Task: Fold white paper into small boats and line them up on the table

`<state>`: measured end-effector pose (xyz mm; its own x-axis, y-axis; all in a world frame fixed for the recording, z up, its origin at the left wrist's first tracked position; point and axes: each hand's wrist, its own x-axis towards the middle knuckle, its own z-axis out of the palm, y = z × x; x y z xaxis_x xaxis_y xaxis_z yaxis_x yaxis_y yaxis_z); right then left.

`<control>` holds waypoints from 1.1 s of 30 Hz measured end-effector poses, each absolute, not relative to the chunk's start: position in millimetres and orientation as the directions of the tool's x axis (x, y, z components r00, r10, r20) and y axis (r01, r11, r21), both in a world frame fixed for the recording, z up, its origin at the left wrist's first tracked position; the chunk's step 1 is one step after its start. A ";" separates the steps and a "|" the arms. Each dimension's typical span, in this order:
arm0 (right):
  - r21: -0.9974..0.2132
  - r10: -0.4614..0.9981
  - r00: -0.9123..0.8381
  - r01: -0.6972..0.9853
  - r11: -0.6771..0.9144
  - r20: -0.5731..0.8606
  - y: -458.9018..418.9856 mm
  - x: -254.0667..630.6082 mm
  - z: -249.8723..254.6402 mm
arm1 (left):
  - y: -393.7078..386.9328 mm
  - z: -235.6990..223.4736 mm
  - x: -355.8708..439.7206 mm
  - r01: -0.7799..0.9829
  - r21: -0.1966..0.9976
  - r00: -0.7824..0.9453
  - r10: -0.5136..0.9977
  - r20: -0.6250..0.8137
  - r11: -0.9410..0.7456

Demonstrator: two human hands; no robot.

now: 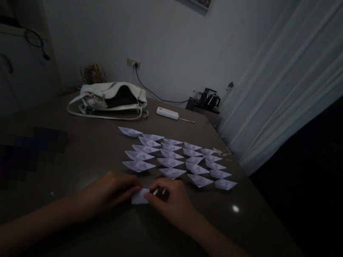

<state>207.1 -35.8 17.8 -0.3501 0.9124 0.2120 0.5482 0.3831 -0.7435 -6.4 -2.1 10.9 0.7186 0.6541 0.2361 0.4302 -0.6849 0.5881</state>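
A small folded piece of white paper (139,197) is pinched between my two hands, just above the dark table. My left hand (109,191) grips its left upper edge with thumb and fingers. On the other side, my right hand (174,200) holds the right edge between thumb and curled fingers. Right beyond my hands stand several folded paper boats (170,162), white and set in rough rows. The nearest row includes one boat (138,166) on the left and another (225,184) on the right.
A white handbag (112,94) lies at the table's far left, its strap toward me. Near the back rests a white power bank (167,113) with a short cable. Small scraps (221,152) lie by the right edge of the table (257,244). A black kettle (211,100) stands beyond it.
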 end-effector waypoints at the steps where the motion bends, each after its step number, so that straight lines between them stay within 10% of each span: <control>1: -0.769 0.920 -0.314 0.519 0.373 0.235 -36.0 205.9 17.2 | -3.5 11.0 -5.2 0.424 0.629 0.709 0.671 0.218 -0.652; 33: -0.934 0.821 -0.566 0.251 0.256 0.073 -43.1 201.2 8.2 | -16.0 23.0 -1.1 0.343 0.737 0.645 0.716 0.265 -0.582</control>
<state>201.2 -43.1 8.2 -0.5656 0.8214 0.0731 0.2510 0.2559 -0.9335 -1.1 -16.0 23.0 0.6455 0.7163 0.2650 0.3430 -0.5819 0.7374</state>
